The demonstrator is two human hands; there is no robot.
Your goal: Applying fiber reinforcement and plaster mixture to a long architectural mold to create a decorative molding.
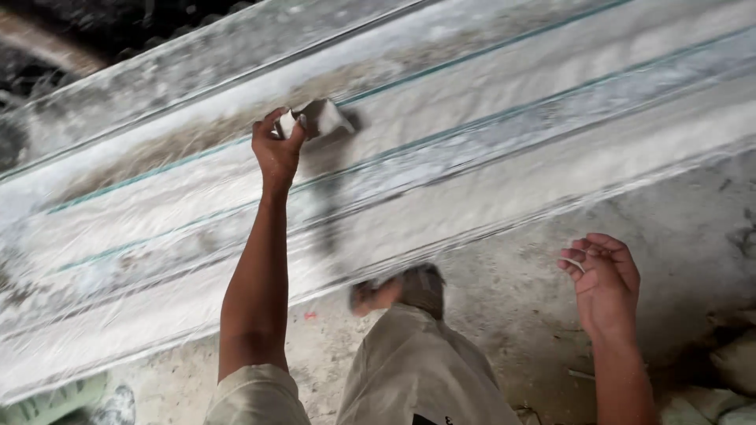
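sanding a long white moulding
my left hand (277,149) pinches folded sandpaper (319,118) against the moulding (488,149); my right hand (605,285) hangs loosely curled, near right.

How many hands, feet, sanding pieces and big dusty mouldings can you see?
Hands: 2, the left hand and the right hand
Feet: 1, a foot on the dusty floor
Sanding pieces: 1, a folded grey piece in the left hand
Long white ridged mouldings: 1
Total: 5
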